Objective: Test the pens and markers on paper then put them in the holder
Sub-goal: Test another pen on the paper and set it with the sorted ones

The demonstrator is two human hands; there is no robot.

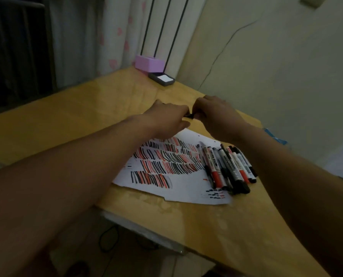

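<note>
1. Centrally, the left hand point(166, 116) and the right hand point(212, 114) meet just past the far edge of one white sheet of paper point(186, 188). Both curl onto one small black marker point(189, 115), which is mostly hidden.
2. One heap of black and red markers point(228, 168) lies on the sheet's right side, near the glossy yellow table's point(66, 120) right edge. They overlap too much to count exactly.
3. One pink rectangular box point(149, 62) stands at the far corner with one grey tray point(161, 78) just beside it. Open tabletop lies between them and the hands.

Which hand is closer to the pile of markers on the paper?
Right. The right hand sits just beyond the pile of markers, at its far end; the left hand is farther off, beyond and to the pile's left, by the far edge of the paper.
</note>
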